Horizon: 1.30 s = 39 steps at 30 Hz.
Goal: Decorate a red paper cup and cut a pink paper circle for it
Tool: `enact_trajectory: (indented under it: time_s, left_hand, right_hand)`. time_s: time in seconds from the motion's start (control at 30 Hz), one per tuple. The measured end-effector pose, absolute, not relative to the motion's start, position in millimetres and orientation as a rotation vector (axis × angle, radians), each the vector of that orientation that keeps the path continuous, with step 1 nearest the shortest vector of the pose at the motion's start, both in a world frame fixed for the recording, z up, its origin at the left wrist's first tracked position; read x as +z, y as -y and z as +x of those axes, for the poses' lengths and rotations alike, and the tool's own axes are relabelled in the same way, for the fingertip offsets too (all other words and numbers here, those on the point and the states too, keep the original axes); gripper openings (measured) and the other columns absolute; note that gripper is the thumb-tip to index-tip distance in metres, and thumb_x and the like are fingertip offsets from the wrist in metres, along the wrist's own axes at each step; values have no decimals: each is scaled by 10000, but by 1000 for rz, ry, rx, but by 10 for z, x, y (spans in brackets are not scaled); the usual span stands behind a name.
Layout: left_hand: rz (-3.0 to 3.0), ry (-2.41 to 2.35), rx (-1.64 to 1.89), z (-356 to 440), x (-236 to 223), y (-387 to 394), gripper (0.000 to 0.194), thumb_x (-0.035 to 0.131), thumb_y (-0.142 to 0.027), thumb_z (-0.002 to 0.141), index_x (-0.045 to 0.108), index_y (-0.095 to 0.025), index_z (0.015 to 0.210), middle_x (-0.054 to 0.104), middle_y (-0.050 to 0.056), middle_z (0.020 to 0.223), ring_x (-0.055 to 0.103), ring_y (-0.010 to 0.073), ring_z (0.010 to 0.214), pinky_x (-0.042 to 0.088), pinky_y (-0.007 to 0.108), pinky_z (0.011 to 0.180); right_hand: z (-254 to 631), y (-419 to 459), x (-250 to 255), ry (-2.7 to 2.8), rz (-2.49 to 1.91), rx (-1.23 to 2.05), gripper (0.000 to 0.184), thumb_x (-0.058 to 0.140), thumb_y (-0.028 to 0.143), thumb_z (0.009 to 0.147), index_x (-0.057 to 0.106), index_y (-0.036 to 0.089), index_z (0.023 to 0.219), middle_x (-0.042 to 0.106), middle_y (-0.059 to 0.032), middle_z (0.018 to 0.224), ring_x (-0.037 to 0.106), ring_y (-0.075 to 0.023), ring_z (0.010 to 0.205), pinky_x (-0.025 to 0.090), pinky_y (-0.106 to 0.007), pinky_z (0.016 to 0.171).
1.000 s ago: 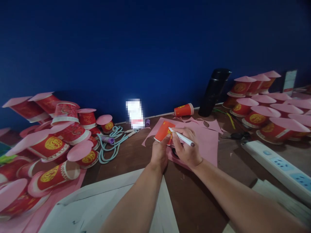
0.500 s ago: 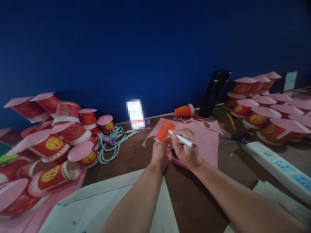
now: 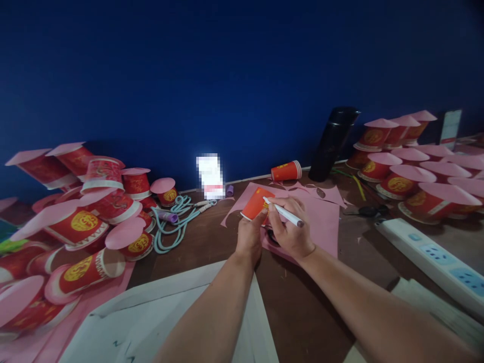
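Note:
A red paper cup (image 3: 255, 202) with a gold print lies tilted in my left hand (image 3: 249, 234), whose fingers close round its near side. Between the fingers of my right hand (image 3: 293, 229) is a white marker (image 3: 285, 214), its tip at the cup's side and its dark end pointing right. Both hands are above a cut pink paper sheet (image 3: 321, 227). Part of a dark object, maybe scissors, shows under my right hand; the hand hides the rest.
Red cups with pink paper discs (image 3: 83, 222) are piled at left; more cups with pink cones (image 3: 404, 180) stand at right. Behind are stacked cups (image 3: 286, 171), a black flask (image 3: 333, 146) and a lit phone (image 3: 210, 176). A blue cord (image 3: 170, 242), power strip (image 3: 434, 257) and white board (image 3: 151, 317) lie around.
The marker tip has shifted slightly right along the cup, and the cup has turned a little. Both hands keep their hold; the view has barely moved.

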<state>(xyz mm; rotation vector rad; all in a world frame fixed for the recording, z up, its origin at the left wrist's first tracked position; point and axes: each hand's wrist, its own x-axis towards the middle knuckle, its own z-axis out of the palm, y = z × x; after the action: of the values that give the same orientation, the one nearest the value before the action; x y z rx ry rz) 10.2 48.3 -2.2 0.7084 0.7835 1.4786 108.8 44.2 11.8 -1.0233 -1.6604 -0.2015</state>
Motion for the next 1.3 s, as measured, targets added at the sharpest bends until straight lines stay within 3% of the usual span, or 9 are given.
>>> enact_trajectory:
  time_s: [0.67, 1.3]
  left_hand:
    - [756, -921, 1479, 91, 98, -425, 373, 738, -298, 651, 702, -114, 973, 721, 79, 888, 658, 208, 832, 461, 328, 823]
    - [808, -987, 1448, 90, 150, -380, 291, 768, -263, 624, 729, -128, 879, 734, 77, 899, 665, 228, 860, 474, 348, 852]
  right_hand:
    - [1092, -444, 124, 1637, -1022, -215, 164, 546, 170, 866, 593, 203, 1020, 702, -59, 923, 638, -200, 849, 459, -395, 865]
    - [1093, -450, 122, 1618, -1030, -250, 148, 529, 191, 879, 588, 216, 1012, 697, -65, 930, 642, -205, 865, 472, -396, 863]
